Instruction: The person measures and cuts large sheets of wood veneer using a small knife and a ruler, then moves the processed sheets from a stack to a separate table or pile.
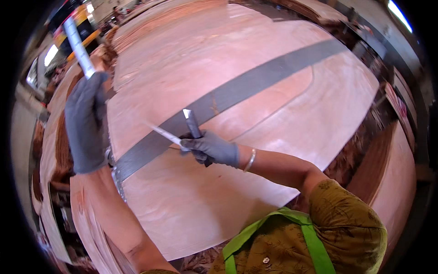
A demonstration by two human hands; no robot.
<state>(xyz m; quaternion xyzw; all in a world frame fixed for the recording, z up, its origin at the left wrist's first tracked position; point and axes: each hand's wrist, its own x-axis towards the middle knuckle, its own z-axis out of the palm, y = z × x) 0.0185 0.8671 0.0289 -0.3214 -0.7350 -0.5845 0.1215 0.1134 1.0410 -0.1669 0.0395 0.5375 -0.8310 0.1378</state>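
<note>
My right hand point(213, 148), in a grey glove, is closed over the middle of the pale veneer sheets. It grips a dark-handled knife point(193, 125) whose bright tip points up and away. Its fingertips also pinch a narrow white strip point(168, 135), blurred at the far end. Raised at the left is my left hand point(85, 121), also gloved in grey. Its fingers close on another white strip point(78, 48), which extends upward. A long dark grey band point(242, 86) crosses the large pinkish veneer sheet point(200, 196) diagonally.
Stacked veneer point(171, 23) lies at the far side, and another stack point(383, 160) stands to the right. A black and yellow object point(84, 29) is at the upper left. Brown scraps point(340, 173) litter the area beyond the sheet's right edge.
</note>
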